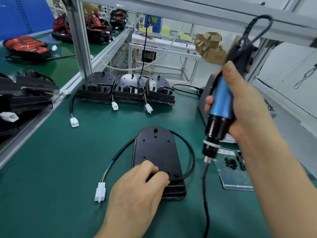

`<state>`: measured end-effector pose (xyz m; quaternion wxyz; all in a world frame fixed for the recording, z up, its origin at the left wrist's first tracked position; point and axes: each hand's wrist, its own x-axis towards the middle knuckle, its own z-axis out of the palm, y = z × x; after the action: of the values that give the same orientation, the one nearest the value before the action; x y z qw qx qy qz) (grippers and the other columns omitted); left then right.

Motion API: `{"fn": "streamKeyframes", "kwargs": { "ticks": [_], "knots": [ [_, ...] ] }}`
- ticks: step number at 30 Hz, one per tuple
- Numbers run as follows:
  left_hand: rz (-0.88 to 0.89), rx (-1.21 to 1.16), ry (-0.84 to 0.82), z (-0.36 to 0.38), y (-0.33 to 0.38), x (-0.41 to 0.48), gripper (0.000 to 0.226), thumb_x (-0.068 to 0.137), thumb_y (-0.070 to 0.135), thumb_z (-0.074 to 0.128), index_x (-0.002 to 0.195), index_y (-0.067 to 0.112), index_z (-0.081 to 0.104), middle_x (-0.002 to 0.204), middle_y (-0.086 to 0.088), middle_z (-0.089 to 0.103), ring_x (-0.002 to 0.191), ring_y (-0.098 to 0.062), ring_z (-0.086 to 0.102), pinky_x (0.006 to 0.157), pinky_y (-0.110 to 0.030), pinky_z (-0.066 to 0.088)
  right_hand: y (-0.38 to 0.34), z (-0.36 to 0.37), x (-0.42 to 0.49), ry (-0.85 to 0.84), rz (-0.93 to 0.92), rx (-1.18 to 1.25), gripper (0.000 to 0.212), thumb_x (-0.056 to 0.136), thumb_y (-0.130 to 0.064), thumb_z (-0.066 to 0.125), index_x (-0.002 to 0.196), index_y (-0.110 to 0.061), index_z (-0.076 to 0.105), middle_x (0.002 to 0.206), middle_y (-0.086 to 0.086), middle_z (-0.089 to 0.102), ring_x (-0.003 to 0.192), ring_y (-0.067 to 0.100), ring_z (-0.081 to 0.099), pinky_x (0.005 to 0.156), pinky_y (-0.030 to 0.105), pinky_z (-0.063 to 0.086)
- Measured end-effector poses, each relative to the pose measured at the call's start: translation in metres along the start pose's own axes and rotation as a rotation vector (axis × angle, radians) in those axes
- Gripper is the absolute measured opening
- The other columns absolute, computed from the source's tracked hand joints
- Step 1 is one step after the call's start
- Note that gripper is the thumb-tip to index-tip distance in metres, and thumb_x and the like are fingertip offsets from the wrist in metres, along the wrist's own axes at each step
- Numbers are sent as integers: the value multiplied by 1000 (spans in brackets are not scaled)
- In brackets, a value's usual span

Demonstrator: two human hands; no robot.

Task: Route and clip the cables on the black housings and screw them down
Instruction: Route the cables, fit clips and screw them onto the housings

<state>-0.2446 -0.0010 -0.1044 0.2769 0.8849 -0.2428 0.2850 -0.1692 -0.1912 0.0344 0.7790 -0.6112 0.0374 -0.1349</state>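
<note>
Two hands work over the green mat [68,169] in the head view, well apart from each other. The left hand [139,184] reaches in from below with its fingers curled, holding the near end of the black housing [156,152], which lies flat at the mat's centre. The housing's cable [190,152] loops round its right side and ends at a white connector [100,192] on the left. The right hand [240,107] is raised and grips the electric screwdriver [221,100], bit pointing down beside the housing.
</note>
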Motion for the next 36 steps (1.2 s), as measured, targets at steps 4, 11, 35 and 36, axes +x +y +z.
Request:
{"fn": "streamKeyframes", "kwargs": {
  "ticks": [4,11,35,36],
  "knots": [
    [-16,10,2,-2,2,2,21,85,31,51,73,24,67,77,5,59,62,-18,58,39,-31,45,-20,-55,0,102,94,-38,51,63,-42,77,98,-11,56,60,0,60,51,17,59,51,27,53],
    [-28,-2,35,-1,4,3,24,84,30,50,71,22,68,77,4,60,61,-20,60,40,-34,46,-23,-154,-3,327,214,-165,11,93,-18,48,89,-8,50,68,9,54,47,16,61,46,25,54],
    [-3,-23,34,3,1,1,24,85,33,50,74,22,68,77,5,59,68,-18,65,43,-33,49,57,-235,34,379,605,-1475,59,80,-52,68,95,3,56,91,20,63,79,35,62,73,42,54],
    [-6,-25,32,3,1,1,24,85,34,50,74,23,68,78,5,59,68,-17,65,44,-33,49,57,-236,33,368,622,-1513,63,81,-55,65,103,3,56,101,21,63,85,36,62,80,45,53]
  ]
}}
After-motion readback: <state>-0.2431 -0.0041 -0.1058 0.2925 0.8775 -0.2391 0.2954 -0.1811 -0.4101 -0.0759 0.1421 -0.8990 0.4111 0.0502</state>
